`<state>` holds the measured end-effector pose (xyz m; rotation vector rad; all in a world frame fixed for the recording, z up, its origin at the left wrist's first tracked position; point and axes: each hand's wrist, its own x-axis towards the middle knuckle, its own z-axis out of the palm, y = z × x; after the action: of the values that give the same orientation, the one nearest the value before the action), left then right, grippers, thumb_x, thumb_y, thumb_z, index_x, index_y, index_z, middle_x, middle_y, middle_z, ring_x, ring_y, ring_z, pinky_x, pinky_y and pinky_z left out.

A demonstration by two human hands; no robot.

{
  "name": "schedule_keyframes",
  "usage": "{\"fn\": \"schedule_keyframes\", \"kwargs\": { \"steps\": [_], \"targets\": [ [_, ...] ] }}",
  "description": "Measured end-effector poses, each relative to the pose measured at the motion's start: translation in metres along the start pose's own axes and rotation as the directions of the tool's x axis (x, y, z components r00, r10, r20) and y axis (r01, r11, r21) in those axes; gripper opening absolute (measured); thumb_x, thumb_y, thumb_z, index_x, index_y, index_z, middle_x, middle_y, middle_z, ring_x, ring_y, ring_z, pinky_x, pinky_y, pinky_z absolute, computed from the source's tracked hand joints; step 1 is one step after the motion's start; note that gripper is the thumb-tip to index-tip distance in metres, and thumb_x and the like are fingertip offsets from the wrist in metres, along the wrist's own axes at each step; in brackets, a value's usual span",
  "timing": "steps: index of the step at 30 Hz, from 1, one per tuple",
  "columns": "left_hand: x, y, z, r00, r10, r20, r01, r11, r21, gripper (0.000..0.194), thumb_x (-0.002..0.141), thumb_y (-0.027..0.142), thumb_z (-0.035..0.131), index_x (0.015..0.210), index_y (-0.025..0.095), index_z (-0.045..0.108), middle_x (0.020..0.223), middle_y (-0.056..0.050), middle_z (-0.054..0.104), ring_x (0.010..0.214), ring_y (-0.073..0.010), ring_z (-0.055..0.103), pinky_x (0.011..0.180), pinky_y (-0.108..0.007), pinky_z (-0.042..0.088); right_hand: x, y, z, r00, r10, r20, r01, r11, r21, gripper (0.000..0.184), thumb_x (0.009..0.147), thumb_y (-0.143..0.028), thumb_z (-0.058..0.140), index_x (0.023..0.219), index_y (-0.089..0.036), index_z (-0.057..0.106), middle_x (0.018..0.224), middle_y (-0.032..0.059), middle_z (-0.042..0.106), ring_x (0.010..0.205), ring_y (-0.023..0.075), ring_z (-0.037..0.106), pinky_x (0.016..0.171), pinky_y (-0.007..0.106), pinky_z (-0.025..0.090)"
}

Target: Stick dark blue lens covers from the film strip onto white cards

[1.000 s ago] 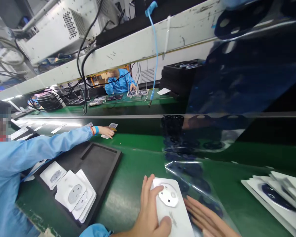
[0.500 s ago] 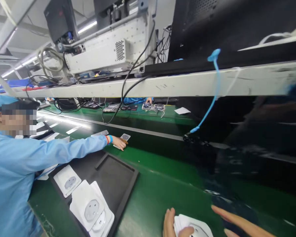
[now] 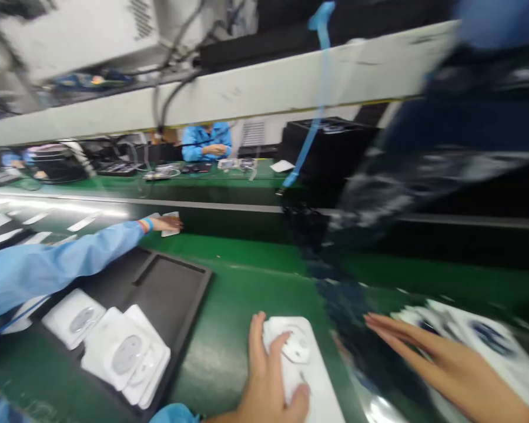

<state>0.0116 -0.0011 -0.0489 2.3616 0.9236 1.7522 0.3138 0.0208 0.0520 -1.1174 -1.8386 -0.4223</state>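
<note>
In the head view my left hand [image 3: 268, 367] lies on a white plastic panel with a round moulded face [image 3: 315, 382], fingers along its left edge and over its top, thumb on its surface. My right hand [image 3: 441, 355] is open, fingers stretched together and pointing left, palm facing inward. Beyond and right of it lies a pile of similar white panels [image 3: 489, 335], partly covered by that hand. A dark, shiny translucent plastic sheet [image 3: 357, 329] hangs down and lies between my two hands.
A black tray [image 3: 198, 294] holding several white panels [image 3: 127, 352] lies to the left. A co-worker's blue sleeve [image 3: 83, 252] reaches across the green bench [image 3: 220, 346] to a white piece [image 3: 171, 226]. Overhead runs a white shelf beam [image 3: 255, 88] with a hanging blue strap [image 3: 312, 135].
The view has swung right and down, bringing the right-hand pile into sight. My left hand stays on the white panel, now more fully visible. The co-worker's hand remains over the far piece.
</note>
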Motion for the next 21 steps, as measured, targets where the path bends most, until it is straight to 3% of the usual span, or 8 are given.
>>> {"fn": "schedule_keyframes", "kwargs": {
  "steps": [3,5,8,11,13,16,18,21],
  "targets": [
    [-0.001,0.004,-0.010,0.998,0.051,-0.028,-0.049,0.996,0.068,0.055,0.094,0.025,0.046,0.148,0.022,0.035,0.158,-0.010,-0.011,0.148,-0.0298,0.006,0.117,-0.055,0.023,-0.009,-0.010,-0.017,0.991,0.127,0.042,-0.133,0.963,0.235,0.045,0.087,-0.056,0.055,0.116,-0.024,0.067,0.110,0.0053,0.071,0.096,0.0293,0.070,0.089,0.040,0.060],
    [0.002,0.003,-0.013,0.997,0.066,-0.034,-0.061,0.990,0.125,0.049,0.099,0.029,0.045,0.147,0.025,0.036,0.158,-0.010,-0.005,0.148,-0.0306,0.008,0.115,-0.059,0.024,-0.013,-0.010,-0.020,0.989,0.145,-0.014,-0.130,0.922,0.365,0.046,0.087,-0.055,0.059,0.117,-0.020,0.064,0.116,0.0092,0.068,0.085,0.0286,0.072,0.085,0.042,0.061],
    [0.003,0.006,-0.015,0.997,0.070,-0.018,-0.066,0.982,0.176,0.046,0.101,0.035,0.045,0.146,0.026,0.037,0.158,-0.011,0.000,0.147,-0.0322,0.013,0.112,-0.062,0.029,-0.019,-0.009,-0.019,0.997,0.079,0.012,-0.078,0.912,0.403,0.043,0.092,-0.051,0.058,0.117,-0.018,0.066,0.113,0.0103,0.069,0.087,0.0272,0.072,0.088,0.042,0.060],
    [0.003,0.014,-0.019,0.998,0.061,-0.006,-0.059,0.977,0.203,0.046,0.102,0.037,0.044,0.146,0.026,0.035,0.158,-0.013,0.001,0.147,-0.0335,0.013,0.111,-0.064,0.030,-0.025,-0.012,-0.016,0.992,-0.063,0.112,0.012,0.914,0.406,0.037,0.096,-0.047,0.057,0.118,-0.021,0.070,0.120,0.0058,0.067,0.114,0.0265,0.063,0.104,0.040,0.051],
    [0.003,0.018,-0.020,0.997,0.073,-0.014,-0.069,0.975,0.210,0.046,0.103,0.037,0.044,0.147,0.026,0.033,0.158,-0.014,0.004,0.147,-0.0341,0.013,0.110,-0.067,0.030,-0.026,-0.016,-0.013,0.954,-0.220,0.204,0.137,0.924,0.356,0.040,0.099,-0.044,0.056,0.134,-0.024,0.061,0.139,0.0035,0.054,0.136,0.0256,0.043,0.118,0.042,0.035],
    [0.006,0.022,-0.022,0.993,0.102,-0.063,-0.088,0.977,0.195,0.049,0.103,0.037,0.044,0.148,0.026,0.026,0.158,-0.015,0.008,0.147,-0.0355,0.011,0.108,-0.072,0.026,-0.028,-0.020,-0.005,0.897,-0.326,0.299,0.281,0.942,0.186,0.070,0.102,-0.037,0.055,0.158,-0.029,0.014,0.155,0.0056,0.033,0.147,0.0233,0.023,0.123,0.052,0.014],
    [0.007,0.023,-0.023,0.986,0.142,-0.090,-0.122,0.973,0.197,0.052,0.103,0.035,0.044,0.150,0.026,0.022,0.159,-0.015,0.009,0.148,-0.0367,0.005,0.108,-0.075,0.019,-0.028,-0.023,0.000,0.909,-0.312,0.278,0.309,0.949,0.055,0.087,0.101,-0.032,0.057,0.157,-0.031,-0.009,0.152,0.0074,0.039,0.145,0.0231,0.028,0.121,0.059,0.012],
    [0.007,0.026,-0.026,0.973,0.215,-0.081,-0.191,0.953,0.236,0.052,0.104,0.030,0.043,0.151,0.026,0.022,0.160,-0.013,0.010,0.148,-0.0359,-0.002,0.110,-0.073,0.013,-0.029,-0.026,0.007,0.912,-0.349,0.214,0.381,0.915,-0.131,0.083,0.101,-0.029,0.057,0.158,-0.029,-0.003,0.136,0.0101,0.055,0.133,0.0260,0.044,0.116,0.064,0.015]
  ]
}}
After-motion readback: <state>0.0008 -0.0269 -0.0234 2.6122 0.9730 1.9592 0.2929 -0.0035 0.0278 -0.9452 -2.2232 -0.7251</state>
